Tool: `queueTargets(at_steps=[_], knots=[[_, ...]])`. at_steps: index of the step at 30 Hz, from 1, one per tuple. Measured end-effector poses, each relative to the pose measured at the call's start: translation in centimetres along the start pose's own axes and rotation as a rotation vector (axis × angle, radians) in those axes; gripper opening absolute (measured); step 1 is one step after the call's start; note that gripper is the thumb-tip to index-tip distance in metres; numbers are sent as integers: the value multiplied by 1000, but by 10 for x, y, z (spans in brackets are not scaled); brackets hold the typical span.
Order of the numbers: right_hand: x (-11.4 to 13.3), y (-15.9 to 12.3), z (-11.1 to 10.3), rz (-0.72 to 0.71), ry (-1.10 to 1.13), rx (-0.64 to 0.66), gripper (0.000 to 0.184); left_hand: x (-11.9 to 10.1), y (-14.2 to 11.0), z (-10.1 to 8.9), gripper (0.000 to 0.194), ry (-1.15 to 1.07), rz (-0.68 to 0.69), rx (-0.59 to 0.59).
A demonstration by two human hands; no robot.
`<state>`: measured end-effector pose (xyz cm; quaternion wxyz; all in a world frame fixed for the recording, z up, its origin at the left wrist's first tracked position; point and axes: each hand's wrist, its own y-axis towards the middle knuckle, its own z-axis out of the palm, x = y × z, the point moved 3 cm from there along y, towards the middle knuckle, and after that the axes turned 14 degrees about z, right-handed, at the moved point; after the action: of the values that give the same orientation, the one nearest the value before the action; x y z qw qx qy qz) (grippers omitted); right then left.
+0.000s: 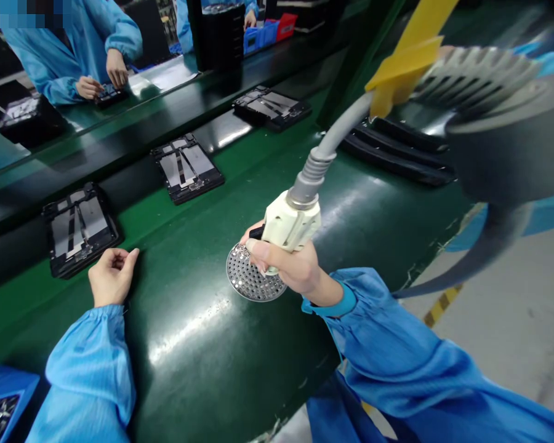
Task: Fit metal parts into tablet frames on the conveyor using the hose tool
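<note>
My right hand (292, 263) is wrapped round a cream-coloured hand tool (290, 223) with a ribbed grey hose (314, 169) running up from it. Under the hand is a round metal disc (253, 278) full of small holes; whether it is fixed to the tool, I cannot tell. My left hand (113, 275) lies on the green bench with its fingers curled in and nothing visible in them. It is beside the near corner of an opened tablet (80, 229), whose inner parts show. Two more opened tablets (187, 167) (271, 107) lie farther along the row.
A large grey duct (508, 141) with a ribbed end fills the upper right, near yellow tape (409, 61). Stacked black trays (397, 151) stand behind it. A blue bin (12, 394) with metal parts is at lower left. Across the bench, a co-worker's hands (102, 77) handle a dark device.
</note>
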<state>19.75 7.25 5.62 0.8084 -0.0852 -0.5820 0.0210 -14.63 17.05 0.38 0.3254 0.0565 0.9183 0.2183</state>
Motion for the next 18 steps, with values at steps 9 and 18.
queueTargets(at_steps=[9,18], knots=[[2,-1,1,7,-6,19,35,-4,0,-1,37,29,-12,19],[4,-1,1,20,-84,68,37,2,0,0,39,1,-9,48]])
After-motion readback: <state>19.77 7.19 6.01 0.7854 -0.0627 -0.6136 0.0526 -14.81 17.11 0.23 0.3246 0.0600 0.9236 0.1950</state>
